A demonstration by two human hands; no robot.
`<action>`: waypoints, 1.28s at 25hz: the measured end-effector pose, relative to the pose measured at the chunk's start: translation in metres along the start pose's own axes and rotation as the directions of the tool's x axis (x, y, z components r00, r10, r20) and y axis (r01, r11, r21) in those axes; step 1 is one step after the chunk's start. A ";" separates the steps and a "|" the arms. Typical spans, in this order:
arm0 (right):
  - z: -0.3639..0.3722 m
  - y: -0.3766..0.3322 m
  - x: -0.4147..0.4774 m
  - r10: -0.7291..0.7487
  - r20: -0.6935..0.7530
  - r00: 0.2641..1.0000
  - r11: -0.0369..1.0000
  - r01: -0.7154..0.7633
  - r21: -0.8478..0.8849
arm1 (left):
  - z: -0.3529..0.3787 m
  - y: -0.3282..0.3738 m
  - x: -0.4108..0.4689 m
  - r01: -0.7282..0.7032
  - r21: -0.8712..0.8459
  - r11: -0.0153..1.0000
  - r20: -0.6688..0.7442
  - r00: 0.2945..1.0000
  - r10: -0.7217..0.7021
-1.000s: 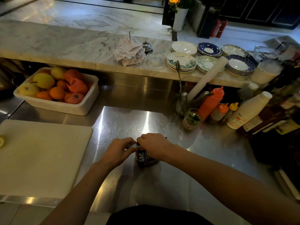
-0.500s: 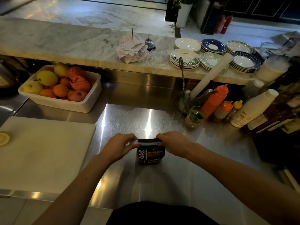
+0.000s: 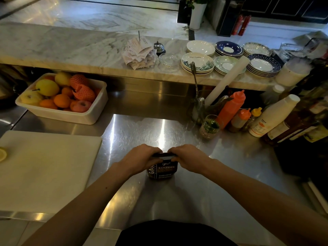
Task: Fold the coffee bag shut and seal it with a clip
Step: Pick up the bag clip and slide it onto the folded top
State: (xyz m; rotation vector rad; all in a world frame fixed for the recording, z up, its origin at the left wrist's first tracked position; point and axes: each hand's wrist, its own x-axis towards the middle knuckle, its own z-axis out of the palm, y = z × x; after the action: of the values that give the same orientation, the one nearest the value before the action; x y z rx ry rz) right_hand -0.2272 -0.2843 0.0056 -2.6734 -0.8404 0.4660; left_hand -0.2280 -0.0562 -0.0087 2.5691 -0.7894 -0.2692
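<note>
A small dark coffee bag [image 3: 164, 172] with white lettering stands upright on the steel counter [image 3: 195, 192], near its front edge. Its top is folded down into a flat band. A pale strip, maybe a clip [image 3: 165, 157], lies along that fold between my hands; I cannot tell for sure. My left hand [image 3: 140, 159] grips the left end of the folded top. My right hand [image 3: 189, 159] grips the right end. Both sets of fingers curl over the fold and hide most of it.
A white cutting board [image 3: 44, 167] lies to the left. A white tub [image 3: 85, 116] of fruit stands at the back left. Sauce bottles [image 3: 230, 109], a small glass [image 3: 209, 126] and dark bottles crowd the right. Stacked plates [image 3: 197, 63] sit on the marble ledge behind.
My hands spread apart to the bag's two ends half a second ago; now they have come closer together over the folded top. The bag stays in place.
</note>
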 end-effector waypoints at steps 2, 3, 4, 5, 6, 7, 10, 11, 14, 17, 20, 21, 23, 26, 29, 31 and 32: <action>0.001 0.005 -0.006 -0.018 -0.001 1.000 0.999 0.018 0.049 | 0.001 -0.008 -0.006 0.009 -0.077 0.997 -0.002 1.000 -0.009; 0.002 0.006 -0.010 -0.024 -0.004 1.000 0.996 0.025 0.088 | 0.003 -0.010 -0.009 0.021 -0.108 0.994 -0.012 1.000 -0.023; 0.004 0.006 -0.012 -0.025 -0.019 1.000 0.992 0.027 0.127 | 0.005 -0.011 -0.012 0.033 -0.143 0.989 -0.031 0.999 -0.038; 0.005 0.006 -0.012 -0.015 -0.042 0.999 0.986 0.021 0.164 | 0.007 -0.011 -0.015 0.050 -0.192 0.980 -0.051 0.997 -0.061; 0.008 0.006 -0.011 0.000 -0.075 0.997 0.978 0.015 0.210 | 0.008 -0.011 -0.018 0.068 -0.251 0.966 -0.074 0.993 -0.090; 0.011 0.006 -0.010 0.026 -0.118 0.993 0.965 0.006 0.262 | 0.008 -0.012 -0.021 0.085 -0.313 0.946 -0.101 0.987 -0.122; 0.022 0.009 -0.010 0.173 -0.225 0.959 0.907 -0.066 0.417 | 0.008 -0.013 -0.031 0.135 -0.487 0.863 -0.178 0.952 -0.249; 0.025 0.009 -0.010 0.215 -0.240 0.947 0.892 -0.090 0.444 | 0.011 -0.013 -0.035 0.161 -0.543 0.824 -0.192 0.931 -0.309; 0.032 0.003 -0.009 0.318 -0.243 0.916 0.838 -0.151 0.525 | 0.024 -0.011 -0.043 0.201 -0.736 0.647 -0.171 0.869 -0.464; 0.032 -0.007 -0.007 0.398 -0.271 0.877 0.793 -0.180 0.582 | 0.032 -0.008 -0.049 0.212 -0.802 0.558 -0.173 0.812 -0.557; 0.026 -0.023 -0.004 0.430 -0.351 0.831 0.776 -0.142 0.615 | 0.020 -0.008 -0.052 0.147 -0.844 0.516 -0.222 0.779 -0.586; 0.021 -0.031 -0.001 0.444 -0.369 0.816 0.761 -0.126 0.637 | 0.014 -0.009 -0.055 0.115 -0.860 0.497 -0.239 0.770 -0.591; 0.010 -0.049 0.006 0.466 -0.393 0.793 0.730 -0.093 0.677 | 0.001 -0.014 -0.064 0.062 -0.881 0.470 -0.272 0.745 -0.608; -0.002 -0.079 0.018 0.466 -0.433 0.772 0.705 -0.029 0.708 | -0.019 -0.020 -0.083 -0.038 -0.914 0.405 -0.312 0.704 -0.638; -0.014 -0.108 0.033 0.434 -0.444 0.784 0.674 0.045 0.738 | -0.041 -0.020 -0.105 -0.134 -0.919 0.370 -0.367 0.633 -0.682; -0.020 -0.130 0.042 0.369 -0.455 0.810 0.669 0.108 0.735 | -0.051 -0.017 -0.127 -0.171 -0.902 0.396 -0.422 0.545 -0.725; -0.022 -0.140 0.046 0.328 -0.455 0.828 0.667 0.138 0.732 | -0.054 -0.015 -0.139 -0.186 -0.891 0.414 -0.449 0.489 -0.747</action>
State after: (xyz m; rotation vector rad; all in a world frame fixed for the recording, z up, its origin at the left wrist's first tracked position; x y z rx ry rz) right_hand -0.2527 -0.1515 0.0675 -1.8878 -0.2187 -0.0031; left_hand -0.3180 0.0539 0.0400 1.4152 0.2994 0.3855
